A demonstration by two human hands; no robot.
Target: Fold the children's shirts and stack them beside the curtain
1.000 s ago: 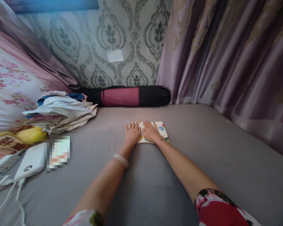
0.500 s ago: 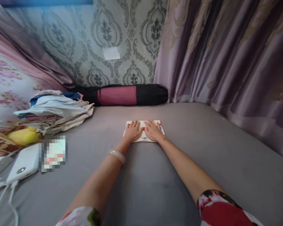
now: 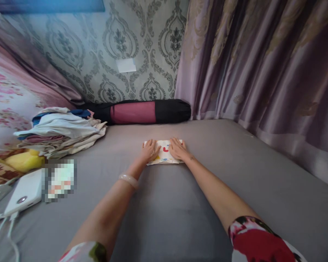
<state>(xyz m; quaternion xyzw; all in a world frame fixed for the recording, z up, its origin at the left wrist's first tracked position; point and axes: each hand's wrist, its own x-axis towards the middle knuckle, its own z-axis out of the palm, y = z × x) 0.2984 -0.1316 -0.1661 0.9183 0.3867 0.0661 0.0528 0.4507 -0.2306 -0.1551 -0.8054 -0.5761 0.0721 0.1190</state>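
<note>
A folded white cloth (image 3: 164, 154) with red, yellow and blue print lies flat on the grey sheet (image 3: 169, 203), in the middle of the view. Resting palm down on its left side is my left hand (image 3: 151, 150), fingers stretched out. My right hand (image 3: 177, 148) lies flat on its right side with the fingers extended forward. Between the two hands a strip of the printed cloth shows; both side parts are covered by the hands. A pale bangle (image 3: 129, 180) sits on my left forearm.
On the left are a pile of folded clothes (image 3: 62, 131), a yellow plush thing (image 3: 24, 161), a white power bank (image 3: 24, 193) with cables, and a blurred-out item (image 3: 60, 181). A black and pink roll (image 3: 133, 111) lies along the wall. Curtains (image 3: 235, 65) hang at the right.
My left hand has slid slightly left over the cloth, so the gap between the hands is wider and more of the print shows. The view has shifted slightly.
</note>
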